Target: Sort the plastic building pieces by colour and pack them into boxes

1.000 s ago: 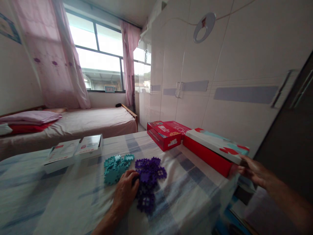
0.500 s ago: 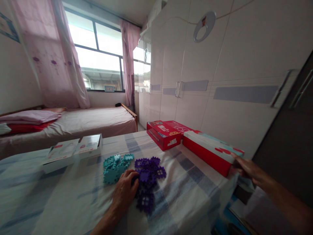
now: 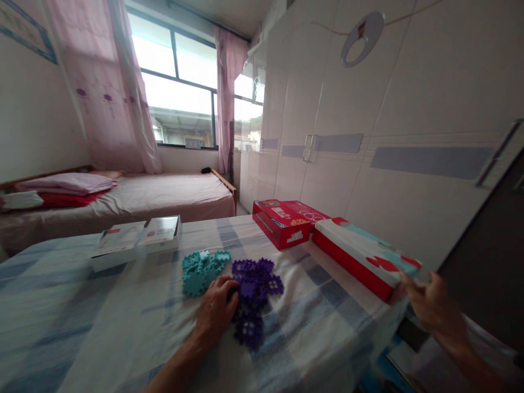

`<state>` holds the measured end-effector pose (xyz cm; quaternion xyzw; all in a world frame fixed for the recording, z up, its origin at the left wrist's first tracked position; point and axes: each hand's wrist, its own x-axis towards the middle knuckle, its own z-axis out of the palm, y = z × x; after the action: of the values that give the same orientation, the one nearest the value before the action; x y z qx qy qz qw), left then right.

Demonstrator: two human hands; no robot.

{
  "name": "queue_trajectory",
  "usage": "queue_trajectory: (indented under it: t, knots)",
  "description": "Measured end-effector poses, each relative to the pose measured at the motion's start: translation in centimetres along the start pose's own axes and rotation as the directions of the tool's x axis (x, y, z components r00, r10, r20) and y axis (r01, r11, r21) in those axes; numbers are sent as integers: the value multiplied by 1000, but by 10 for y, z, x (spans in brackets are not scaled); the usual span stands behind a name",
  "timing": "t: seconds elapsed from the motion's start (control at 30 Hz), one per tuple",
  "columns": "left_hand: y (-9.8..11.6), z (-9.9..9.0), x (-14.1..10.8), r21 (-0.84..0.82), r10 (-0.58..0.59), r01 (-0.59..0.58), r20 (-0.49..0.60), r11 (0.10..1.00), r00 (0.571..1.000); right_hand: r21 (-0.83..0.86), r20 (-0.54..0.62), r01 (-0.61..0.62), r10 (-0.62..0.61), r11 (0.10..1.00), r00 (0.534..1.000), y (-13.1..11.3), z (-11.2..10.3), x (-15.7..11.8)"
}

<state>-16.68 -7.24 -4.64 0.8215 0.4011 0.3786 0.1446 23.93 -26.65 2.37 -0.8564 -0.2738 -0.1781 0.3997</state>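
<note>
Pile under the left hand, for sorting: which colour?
Purple pieces, head view.

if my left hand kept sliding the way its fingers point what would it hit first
The left hand already touches the purple interlocking foam puzzle pieces; going on, it would likely push further into that pile, well before the small red cardboard box.

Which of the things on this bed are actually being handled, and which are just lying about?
Being handled:
- purple puzzle tiles, under the left hand
- long red box with a white lid, its near end touched by the right hand

Lying about:
- teal puzzle tiles
- small red box
- two white boxes
</note>
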Motion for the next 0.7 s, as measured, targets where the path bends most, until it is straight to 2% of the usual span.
queue_trajectory:
  t: [0.07,0.17,0.27,0.37,0.43,0.57,0.63,0.7]
  knots:
    - [4,-1,-1,9,-16,16,0,1000,1000,80,45,84,-88,993,995,-18,0,-17]
    - [10,-4,-2,19,-62,62,-5,998,998,292,223,122,-192,949,956,-57,19,-39]
    - [14,-5,-1,18,-107,107,0,994,994,470,403,102,-316,877,859,-106,57,-55]
    - [16,-5,-2,19,-127,127,8,992,992,567,518,71,-422,821,744,-153,104,-69]
    - [20,-6,-4,18,-139,139,9,990,990,585,550,74,-462,808,696,-176,134,-78]
    - [32,-18,2,56,-138,139,-15,989,990,573,509,142,-487,807,710,-192,174,-94]
    - [33,-33,13,176,-110,112,-17,978,994,567,507,188,-519,802,688,-190,183,-101]
    - [24,-54,29,334,-103,103,-19,937,995,569,502,247,-569,784,651,-186,185,-107]
